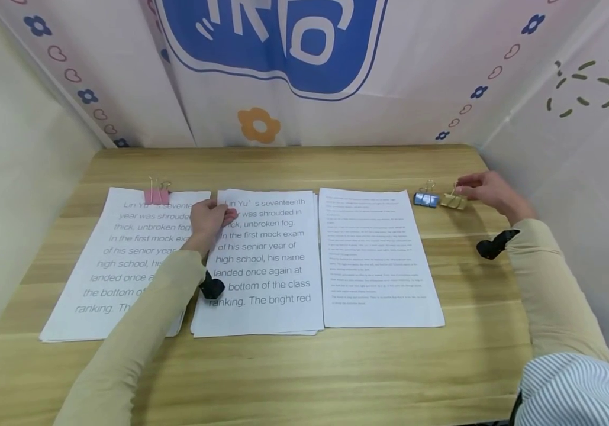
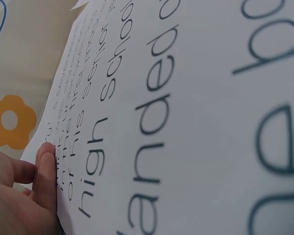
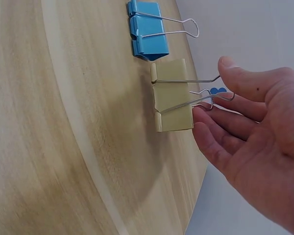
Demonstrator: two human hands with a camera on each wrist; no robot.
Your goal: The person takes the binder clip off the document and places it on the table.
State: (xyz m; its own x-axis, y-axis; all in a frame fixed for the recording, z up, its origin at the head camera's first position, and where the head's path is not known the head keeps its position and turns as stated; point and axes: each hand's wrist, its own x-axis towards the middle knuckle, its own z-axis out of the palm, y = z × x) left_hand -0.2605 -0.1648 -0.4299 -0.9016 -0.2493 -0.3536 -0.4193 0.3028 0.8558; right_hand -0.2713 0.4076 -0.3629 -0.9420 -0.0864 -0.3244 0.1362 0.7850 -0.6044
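My left hand (image 1: pixel 209 220) lies at the upper left edge of the middle stack of printed sheets (image 1: pixel 261 272). In the left wrist view its fingers (image 2: pixel 46 183) are fairly straight against the large-print page, with the thumb beside them. On the right, my right hand (image 1: pixel 487 190) holds a yellow binder clip (image 3: pixel 174 98) by its wire handles, thumb on one side and fingers on the other. The clip's jaws look closed with no paper in them. Just beside it, a blue binder clip (image 3: pixel 149 32) stands on the table.
At left, another large-print stack (image 1: pixel 102 260) carries a pink binder clip (image 1: pixel 157 196) on its top edge. A small-print stack (image 1: pixel 379 266) lies right of the middle one. The wooden table (image 1: pixel 261 378) meets a printed backdrop (image 1: pixel 400 118) behind and white walls at both sides.
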